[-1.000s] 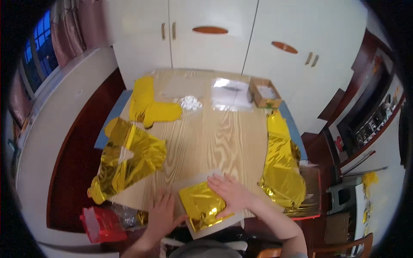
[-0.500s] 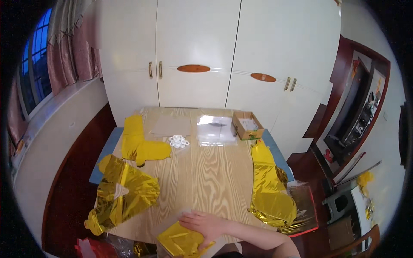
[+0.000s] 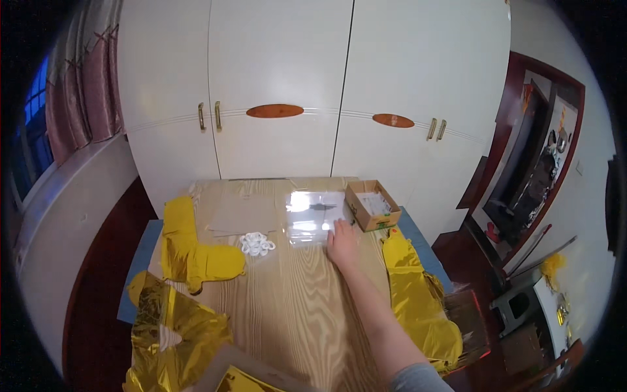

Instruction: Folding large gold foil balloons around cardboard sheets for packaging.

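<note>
Fingers point(image 3: 340, 228), right | at glossy clear plastic point(image 3: 307, 221) | crinkled gold foil point(image 3: 201, 325)

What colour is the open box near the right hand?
Brown; the open box shows best in the head view.

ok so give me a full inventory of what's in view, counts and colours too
L-shaped foil: one, yellow, table's left, farther back
Crumpled foil: one, gold, table's near left
Long foil: one, yellow-gold, table's right
Near foil: one, gold, lower edge, cut off
White rings: one pile, white, left of middle
Thin card: at least one, beige, back left
Clear sheet: at least one, transparent, back middle
Box: one, brown, back right
Table: one, pale wood, centre
Cabinet: one, white, behind
Curtain: at least one, pink-grey, upper left
Stool: one, grey, lower right
Right hand: one, bare, at clear sheet's near right corner
</note>
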